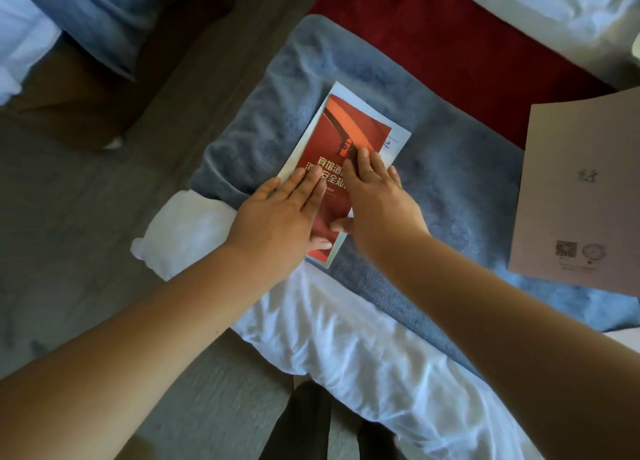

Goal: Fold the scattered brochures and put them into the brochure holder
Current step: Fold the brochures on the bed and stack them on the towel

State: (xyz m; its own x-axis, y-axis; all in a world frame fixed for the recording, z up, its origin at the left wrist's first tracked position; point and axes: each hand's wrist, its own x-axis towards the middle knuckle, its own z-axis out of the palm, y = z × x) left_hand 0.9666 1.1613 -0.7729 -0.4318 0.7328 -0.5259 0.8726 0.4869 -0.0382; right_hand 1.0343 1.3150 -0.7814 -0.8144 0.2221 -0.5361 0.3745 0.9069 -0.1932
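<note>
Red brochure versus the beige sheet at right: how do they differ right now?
Colour: the red brochure has a red-orange cover with large lettering; the beige sheet is pale with small marks.
Shape: the red brochure is narrow, folded over a white layer; the beige sheet is wider and looks unfolded.
Handling: the left hand and right hand press flat on the red brochure; the beige sheet lies untouched.
Both rest on the blue blanket.

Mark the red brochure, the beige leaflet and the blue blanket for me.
red brochure (pixel 349 127): head view, upper orange part of cover.
beige leaflet (pixel 568 210): head view, blank middle of sheet.
blue blanket (pixel 450 189): head view, bare patch between both papers.
</note>
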